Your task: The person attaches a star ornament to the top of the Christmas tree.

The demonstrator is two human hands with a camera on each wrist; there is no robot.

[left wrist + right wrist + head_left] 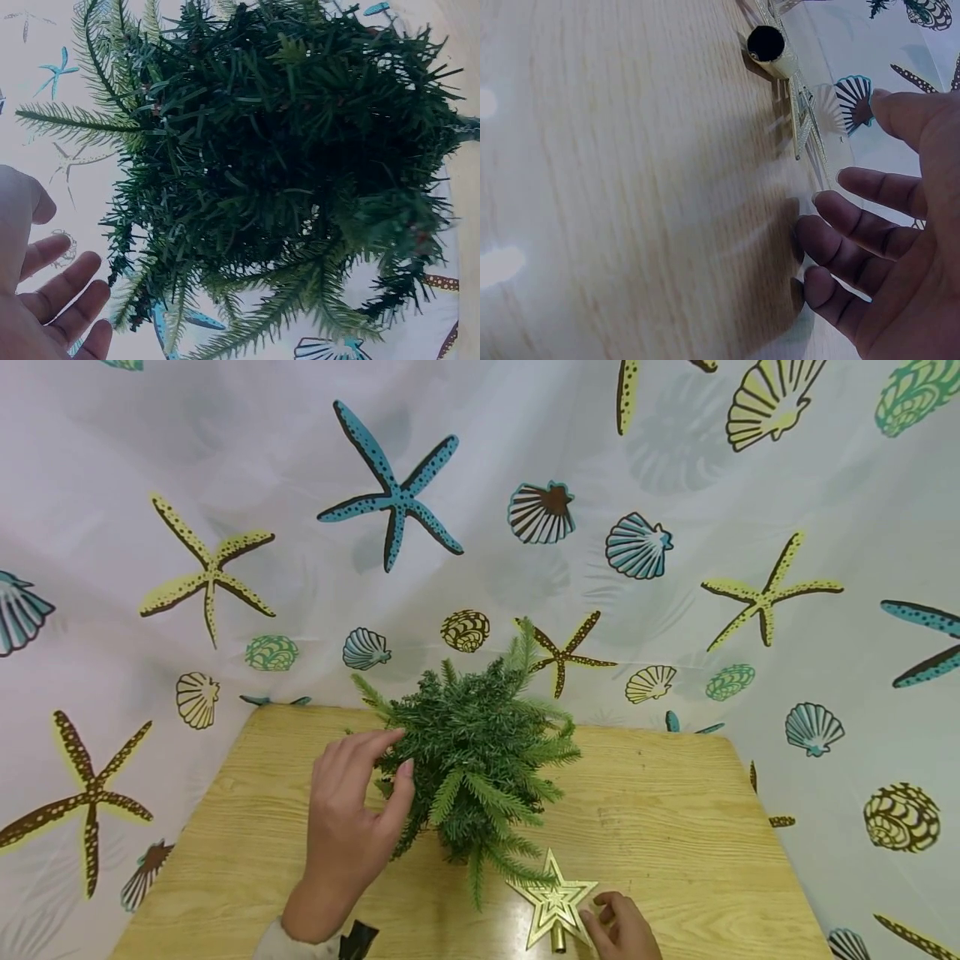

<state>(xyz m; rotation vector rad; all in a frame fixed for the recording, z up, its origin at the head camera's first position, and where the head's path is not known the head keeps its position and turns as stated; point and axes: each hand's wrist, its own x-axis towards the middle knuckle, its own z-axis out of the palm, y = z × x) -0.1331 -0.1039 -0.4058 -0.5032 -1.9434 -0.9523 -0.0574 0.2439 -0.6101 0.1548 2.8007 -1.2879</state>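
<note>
A small artificial Christmas tree (pixel 480 735) with dark green and lighter green sprigs stands on the table. To its left is my left hand (pixel 348 814), thumb and fingers spread apart and holding nothing. In the left wrist view the left hand (pixel 56 285) shows beside the foliage, fingers relaxed. A gold star tree topper (pixel 555 897) lies flat in front of the tree, its tube toward me. Just right of the star, my right hand (pixel 622 927) hovers with loosely bent fingers. The right wrist view shows a gap between that hand (pixel 885 232) and the topper's tube (pixel 776 56).
The wooden table (pixel 660 802) has a light grain and reflects some light. A white curtain (pixel 465 585) printed with starfish and shells hangs behind it and along both sides. A black strap piece (pixel 357 940) sits at the left wrist.
</note>
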